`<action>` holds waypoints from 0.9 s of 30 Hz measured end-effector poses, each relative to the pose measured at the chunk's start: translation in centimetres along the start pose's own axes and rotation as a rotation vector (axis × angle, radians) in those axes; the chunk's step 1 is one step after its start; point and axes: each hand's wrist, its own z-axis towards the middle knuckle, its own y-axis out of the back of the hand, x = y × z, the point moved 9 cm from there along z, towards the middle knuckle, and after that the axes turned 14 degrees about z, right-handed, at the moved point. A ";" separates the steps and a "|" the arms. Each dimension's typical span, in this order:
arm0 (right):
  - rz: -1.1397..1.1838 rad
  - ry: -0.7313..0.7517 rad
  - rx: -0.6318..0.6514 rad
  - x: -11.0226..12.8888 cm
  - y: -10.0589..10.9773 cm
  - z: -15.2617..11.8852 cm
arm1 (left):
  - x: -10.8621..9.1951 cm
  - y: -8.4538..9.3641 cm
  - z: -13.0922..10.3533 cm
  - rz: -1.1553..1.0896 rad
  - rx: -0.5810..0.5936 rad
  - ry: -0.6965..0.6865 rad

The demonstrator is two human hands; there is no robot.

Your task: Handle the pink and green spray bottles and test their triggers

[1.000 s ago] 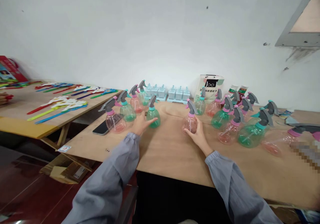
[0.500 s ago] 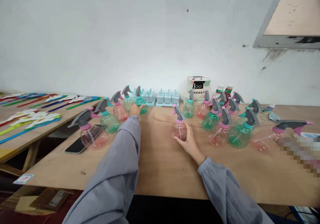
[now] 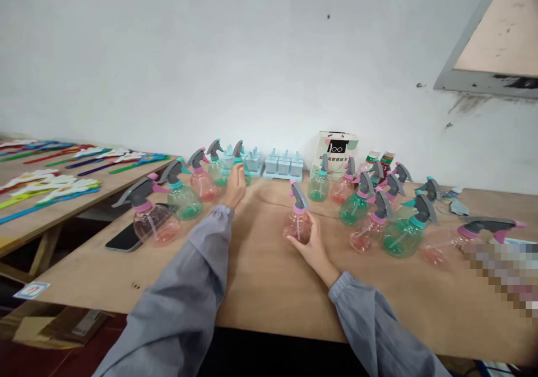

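Note:
My right hand is wrapped round the lower body of a clear pink spray bottle, which stands upright on the wooden table with its grey and pink trigger head on top. My left hand is raised, fingers extended upward and apparently holding nothing. Just behind it a green spray bottle is partly hidden. To the left of that hand stand another green spray bottle, a pink spray bottle, a larger green one and a nearer pink one.
Several pink and green spray bottles, including a green one, stand at the right; a pink one there leans over. Pale blue ice-pop moulds and a printed box line the wall. A phone lies at the left.
My left hand has come off the green spray bottle and drawn back toward me, fingers now pointing up. My right hand keeps its hold on the pink bottle. The view has shifted slightly.

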 end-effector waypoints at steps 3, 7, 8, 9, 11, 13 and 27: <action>0.039 -0.024 -0.005 -0.2 -0.6 -0.2 | -5.3 -1.0 -4.4 -0.045 0.255 -0.204; 0.162 -0.061 0.040 -0.1 -2.1 -0.7 | -10.1 -2.3 -10.4 -0.016 0.569 -0.242; 0.184 -0.061 0.058 0.1 -2.5 -1.0 | -11.1 -2.5 -11.4 -0.043 0.600 -0.238; 0.192 -0.054 0.079 0.3 -2.8 -1.2 | -11.7 -2.7 -12.1 -0.079 0.604 -0.223; 0.168 -0.023 0.123 1.0 -3.3 -1.7 | -12.3 -2.6 -12.5 -0.161 0.540 -0.156; 0.117 0.024 0.184 2.0 -3.7 -1.9 | -11.7 -2.1 -12.2 -0.237 0.421 -0.050; -0.282 0.060 -0.458 -5.6 6.4 13.8 | -6.9 1.5 -11.5 -0.858 0.395 0.431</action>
